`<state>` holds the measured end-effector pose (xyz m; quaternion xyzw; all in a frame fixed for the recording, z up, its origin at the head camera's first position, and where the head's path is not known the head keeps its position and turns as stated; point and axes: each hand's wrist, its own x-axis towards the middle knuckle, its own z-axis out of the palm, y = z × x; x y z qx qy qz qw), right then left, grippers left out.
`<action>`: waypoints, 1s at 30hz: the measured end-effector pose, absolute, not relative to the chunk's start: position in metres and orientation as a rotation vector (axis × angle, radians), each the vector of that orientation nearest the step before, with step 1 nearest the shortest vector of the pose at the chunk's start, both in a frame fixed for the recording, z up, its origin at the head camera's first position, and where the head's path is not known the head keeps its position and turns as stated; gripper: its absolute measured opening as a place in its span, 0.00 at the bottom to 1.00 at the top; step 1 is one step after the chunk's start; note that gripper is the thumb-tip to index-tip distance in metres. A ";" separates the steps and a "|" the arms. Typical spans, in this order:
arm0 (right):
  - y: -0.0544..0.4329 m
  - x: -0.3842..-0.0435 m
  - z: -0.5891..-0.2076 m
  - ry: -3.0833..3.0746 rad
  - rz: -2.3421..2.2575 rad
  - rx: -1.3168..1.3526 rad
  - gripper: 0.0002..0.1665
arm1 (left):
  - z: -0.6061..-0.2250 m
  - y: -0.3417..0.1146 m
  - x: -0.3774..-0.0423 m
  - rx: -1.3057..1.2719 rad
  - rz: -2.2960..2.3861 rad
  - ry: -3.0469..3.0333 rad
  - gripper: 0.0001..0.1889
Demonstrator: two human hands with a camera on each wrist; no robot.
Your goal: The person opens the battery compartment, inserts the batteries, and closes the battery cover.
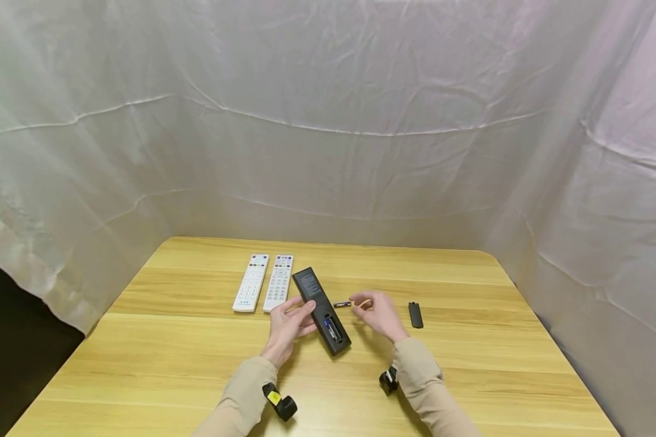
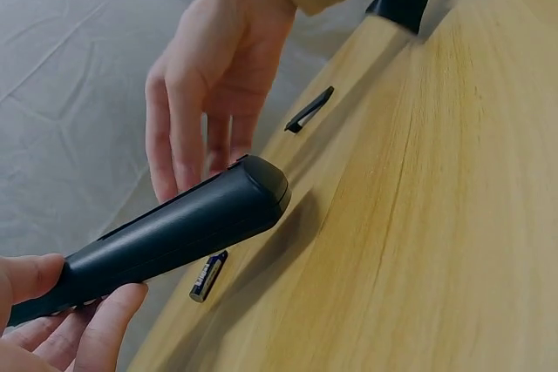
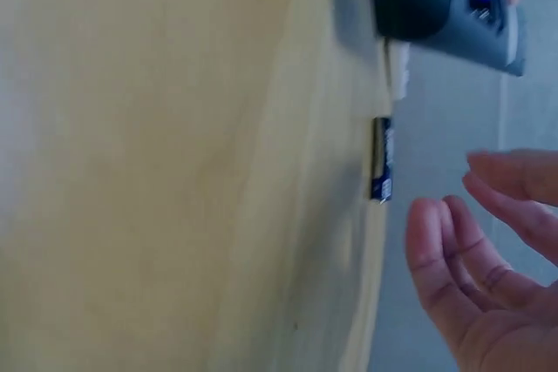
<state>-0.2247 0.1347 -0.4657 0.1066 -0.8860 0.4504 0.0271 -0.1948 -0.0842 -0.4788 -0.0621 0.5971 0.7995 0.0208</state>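
A black remote control [image 1: 308, 285] is gripped in my left hand [image 1: 285, 328], thumb on its back and fingers beneath. Its open battery compartment faces up, and a blue-and-silver battery [image 1: 332, 329] shows inside. To the right of the remote, a loose dark battery [image 1: 342, 304] lies on the table; the left wrist view also shows this battery [image 2: 208, 276] below the remote. My right hand [image 1: 379, 312] hovers beside it, fingers loosely bent. In the right wrist view, a gap separates those fingertips [image 3: 425, 215] from the battery [image 3: 382, 158], and nothing sits between them.
Two white remote controls, one left [image 1: 251, 283] and one right [image 1: 279, 283], lie side by side behind my left hand. A black battery cover [image 1: 415, 315] rests right of my right hand. Pale curtains [image 1: 328, 170] surround the wooden table [image 1: 158, 364].
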 end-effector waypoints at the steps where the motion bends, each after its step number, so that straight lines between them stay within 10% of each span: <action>1: 0.134 -0.228 -0.466 -2.768 1.361 0.338 0.16 | -0.479 -0.084 -0.195 -0.194 2.476 1.854 0.33; 30: 0.124 -0.261 -0.472 -3.076 0.911 0.459 0.06 | -0.481 -0.087 -0.194 -0.182 2.454 1.850 0.31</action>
